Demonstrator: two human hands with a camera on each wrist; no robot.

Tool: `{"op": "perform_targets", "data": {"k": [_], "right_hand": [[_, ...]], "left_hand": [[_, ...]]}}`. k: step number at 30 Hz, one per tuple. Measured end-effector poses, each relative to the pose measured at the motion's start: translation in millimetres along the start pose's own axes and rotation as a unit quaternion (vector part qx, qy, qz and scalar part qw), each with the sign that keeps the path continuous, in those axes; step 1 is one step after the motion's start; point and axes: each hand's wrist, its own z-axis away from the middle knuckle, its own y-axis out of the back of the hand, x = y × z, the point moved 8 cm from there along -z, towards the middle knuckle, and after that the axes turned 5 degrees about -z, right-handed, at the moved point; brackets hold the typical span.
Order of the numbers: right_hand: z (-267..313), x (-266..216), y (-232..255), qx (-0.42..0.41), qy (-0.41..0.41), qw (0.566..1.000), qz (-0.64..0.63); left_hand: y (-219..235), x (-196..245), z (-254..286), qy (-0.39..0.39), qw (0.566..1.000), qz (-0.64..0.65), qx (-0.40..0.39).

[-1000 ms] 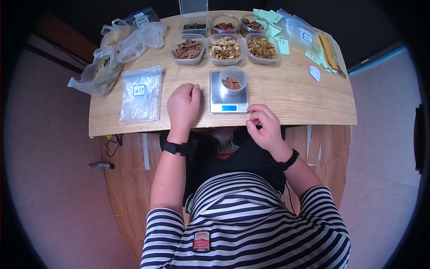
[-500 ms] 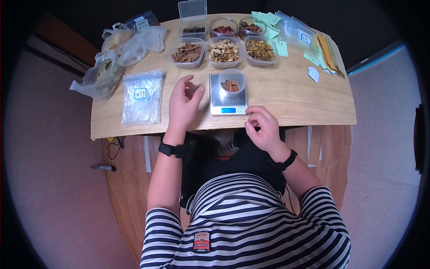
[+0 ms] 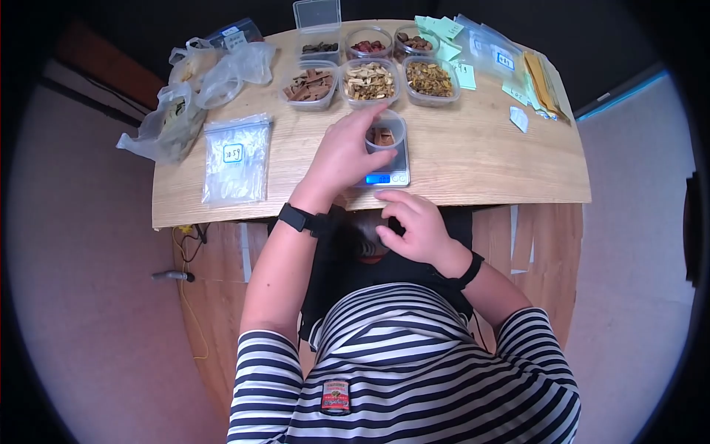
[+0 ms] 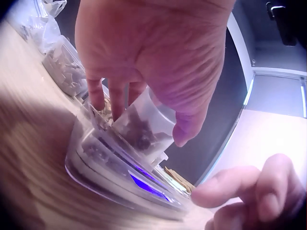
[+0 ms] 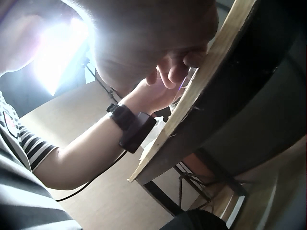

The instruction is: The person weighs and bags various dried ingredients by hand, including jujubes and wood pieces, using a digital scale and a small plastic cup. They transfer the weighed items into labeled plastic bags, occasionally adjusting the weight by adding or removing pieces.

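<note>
A clear round cup (image 3: pixel 396 126) holding brown bark pieces stands on the digital scale (image 3: pixel 400 169), whose display glows blue. The left hand (image 3: pixel 342 157) is around the cup, thumb on the near side and fingers on the far side; in the left wrist view the thumb lies against the cup (image 4: pixel 152 125) and other fingers reach behind it. The right hand (image 3: pixel 418 229) hovers at the table's front edge just below the scale, fingers loosely bent, holding nothing. In the right wrist view the right hand (image 5: pixel 153 38) is dark and near the table edge.
Tubs of bark (image 3: pixel 310 87), pale slices (image 3: pixel 370 81) and yellow-brown pieces (image 3: pixel 430 80) stand behind the scale, with smaller tubs behind them. A labelled zip bag (image 3: pixel 237 174) lies at left, beside plastic bags (image 3: pixel 174 122). Green notes (image 3: pixel 464 74) and envelopes (image 3: pixel 543 85) lie at right.
The left hand has opened from a curled pose and moved right and forward onto the cup. My right hand has drawn back slightly left and toward the body, off the scale's corner.
</note>
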Motion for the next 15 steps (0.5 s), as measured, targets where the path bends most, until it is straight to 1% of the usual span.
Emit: {"op": "perform_targets", "data": {"k": [2,3,5,6,8,10,11,15], "right_hand": [[-5,-11,-11,-0.021,0.031,0.998,0.042],[-6,-11,-17,-0.020,0.036,0.998,0.056],[-12,-15,-23,-0.027,0.022,0.998,0.058],[-14,-15,-27,-0.036,0.010,0.998,0.060],[-18,-17,-30,-0.036,0.016,0.996,0.077],[-20,-13,-32,-0.051,-0.024,0.993,0.108],[-22,-14,-33,-0.050,-0.025,0.993,0.109],[-25,-11,-35,-0.071,-0.072,0.988,0.118]], "left_hand": [[1,-4,-1,0.038,0.997,0.059,0.015],[1,-4,-1,0.036,0.998,0.059,0.014],[9,-8,0,0.061,0.995,0.061,0.055],[11,-8,0,0.060,0.995,0.060,0.054],[16,-7,1,0.067,0.994,0.057,0.063],[17,-8,3,0.064,0.994,0.061,0.068],[19,-8,3,0.062,0.993,0.066,0.074],[19,-10,4,0.068,0.993,0.066,0.063]]}}
